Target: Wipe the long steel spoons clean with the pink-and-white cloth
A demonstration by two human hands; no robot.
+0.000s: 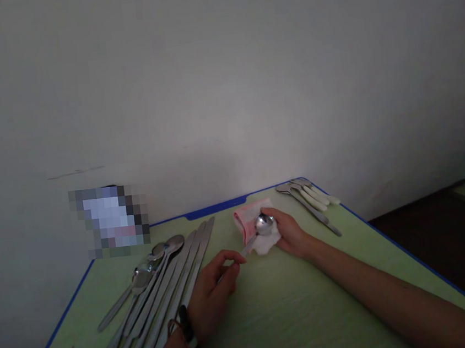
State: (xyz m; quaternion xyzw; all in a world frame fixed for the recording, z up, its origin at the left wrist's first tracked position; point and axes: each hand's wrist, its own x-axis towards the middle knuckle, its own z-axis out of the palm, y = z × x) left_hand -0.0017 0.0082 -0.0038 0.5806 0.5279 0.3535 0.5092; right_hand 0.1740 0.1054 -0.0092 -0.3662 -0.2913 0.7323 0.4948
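My left hand pinches the handle end of a metal spoon, whose round bowl faces up. At the bowl, my right hand is closed around a crumpled white cloth that lies under and beside the spoon. Just behind the bowl shows a folded pink and white cloth; whether it is part of the white one I cannot tell. Left of my left hand lie several table knives side by side, and more spoons beyond them. My left wrist wears dark bands.
At the table's right edge lie several forks, some with white handles and one all metal. A blurred-out phone-like object stands at the back left corner. The green table has a blue rim and meets a pale wall.
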